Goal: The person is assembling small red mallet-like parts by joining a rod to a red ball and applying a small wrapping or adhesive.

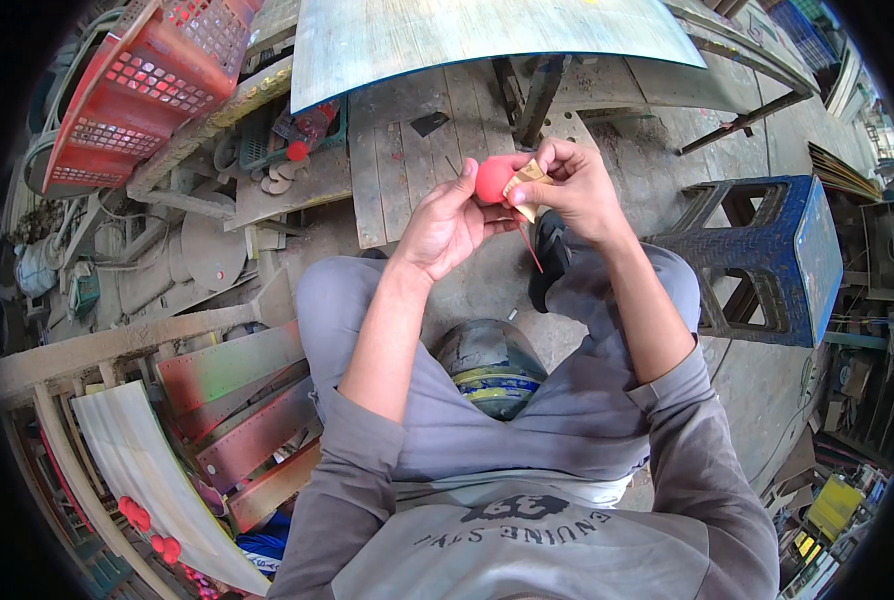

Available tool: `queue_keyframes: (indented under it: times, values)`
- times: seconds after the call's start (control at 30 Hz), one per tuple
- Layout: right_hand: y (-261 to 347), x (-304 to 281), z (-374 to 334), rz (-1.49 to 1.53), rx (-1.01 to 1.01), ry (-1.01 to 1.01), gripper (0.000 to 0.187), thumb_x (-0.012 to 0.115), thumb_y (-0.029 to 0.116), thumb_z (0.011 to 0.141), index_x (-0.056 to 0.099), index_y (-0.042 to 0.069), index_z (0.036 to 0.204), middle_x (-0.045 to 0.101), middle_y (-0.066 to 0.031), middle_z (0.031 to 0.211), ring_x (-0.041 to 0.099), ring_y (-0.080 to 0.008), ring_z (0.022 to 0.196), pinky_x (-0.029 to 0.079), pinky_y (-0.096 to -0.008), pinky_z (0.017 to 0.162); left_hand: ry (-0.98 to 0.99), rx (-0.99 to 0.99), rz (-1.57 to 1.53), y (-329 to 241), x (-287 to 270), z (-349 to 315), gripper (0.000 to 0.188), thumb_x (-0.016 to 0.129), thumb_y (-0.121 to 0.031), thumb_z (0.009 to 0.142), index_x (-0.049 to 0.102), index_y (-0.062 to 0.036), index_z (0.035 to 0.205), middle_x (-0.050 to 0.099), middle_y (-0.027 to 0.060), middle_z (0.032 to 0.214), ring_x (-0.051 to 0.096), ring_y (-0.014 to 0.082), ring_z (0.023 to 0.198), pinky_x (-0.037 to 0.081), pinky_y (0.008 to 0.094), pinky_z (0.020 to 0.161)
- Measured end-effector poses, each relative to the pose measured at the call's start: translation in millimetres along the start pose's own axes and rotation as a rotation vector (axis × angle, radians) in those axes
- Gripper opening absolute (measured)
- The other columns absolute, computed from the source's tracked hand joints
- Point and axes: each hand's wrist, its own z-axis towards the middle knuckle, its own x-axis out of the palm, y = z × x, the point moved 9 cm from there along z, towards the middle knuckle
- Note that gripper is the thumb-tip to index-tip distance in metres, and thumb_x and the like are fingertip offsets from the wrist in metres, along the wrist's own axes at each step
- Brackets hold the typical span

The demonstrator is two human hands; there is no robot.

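Above my knees, my left hand (pixel 441 230) is closed on a round red ball (pixel 490 182), with the thumb on its left side. A thin stick (pixel 532 250) runs through or past the ball; one end points down to the right, the other up to the left. My right hand (pixel 582 195) pinches a folded tan piece of sandpaper (pixel 528 180) and presses it to the ball's right side. The sandpaper hides part of the ball. Some left fingertips are hidden behind the ball and the paper.
A pale blue tabletop (pixel 487 40) stands ahead. To the right is a blue plastic stool (pixel 767 250). Red plastic crates (pixel 137 90) are at the far left, near a green basket (pixel 257 150). Small red round pieces (pixel 135 514) lie on a white board (pixel 157 470) at lower left.
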Motion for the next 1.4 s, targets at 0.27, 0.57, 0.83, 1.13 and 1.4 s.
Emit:
queue_keyframes:
  times: [0.27,0.57,0.83,1.13,1.4]
  values:
    - [15.1,-0.4,-6.4,-0.232,-0.137,-0.108,0.030,0.080,0.001,0.068,0.050,0.004,0.066,0.069,-0.0128,0.090,0.064,-0.0140,0.086,0.051,-0.0276,0.074,-0.257,0.048,0.304,6.1,-32.2,2.1,0.051,0.049,-0.049,0.093,0.059,-0.0028,0.113,0.063,0.0048,0.102,0.059,0.0108,0.089,0.046,0.0248,0.074]
    - [8.0,-3.7,-5.7,-0.163,0.014,0.060,0.032,0.080,0.000,0.066,0.049,0.003,0.064,0.067,-0.0177,0.100,0.064,-0.0197,0.097,0.051,-0.0319,0.081,0.050,0.013,0.227,-1.1,-12.5,-8.8,0.035,0.062,-0.026,0.091,0.059,-0.0013,0.116,0.062,0.0021,0.100,0.055,0.0071,0.086,0.044,0.0216,0.071]
    - [14.7,10.5,-7.9,-0.293,-0.084,0.119,0.031,0.079,-0.001,0.067,0.048,0.002,0.066,0.062,-0.0225,0.113,0.062,-0.0216,0.104,0.051,-0.0313,0.085,-0.064,-0.013,0.044,4.7,-19.0,-4.1,0.038,0.063,-0.021,0.089,0.053,0.0000,0.119,0.061,0.0086,0.105,0.059,0.0137,0.089,0.052,0.0287,0.074]
    - [27.1,-4.5,-7.3,-0.171,-0.181,0.017,0.031,0.079,-0.005,0.064,0.050,0.005,0.062,0.069,-0.0143,0.080,0.064,-0.0239,0.096,0.049,-0.0407,0.089,0.087,0.052,0.114,-1.3,-12.0,-3.1,0.037,0.062,-0.021,0.090,0.055,-0.0012,0.121,0.061,0.0091,0.109,0.060,0.0163,0.092,0.052,0.0287,0.077]
    - [-11.8,-39.2,2.9,-0.020,0.036,-0.172,0.024,0.074,0.001,0.077,0.051,0.006,0.071,0.068,-0.0077,0.083,0.061,-0.0076,0.074,0.049,-0.0215,0.062,0.218,-0.048,0.403,8.6,16.9,-10.9,0.040,0.070,-0.013,0.083,0.059,-0.0015,0.120,0.063,0.0050,0.110,0.058,0.0088,0.099,0.049,0.0237,0.082]
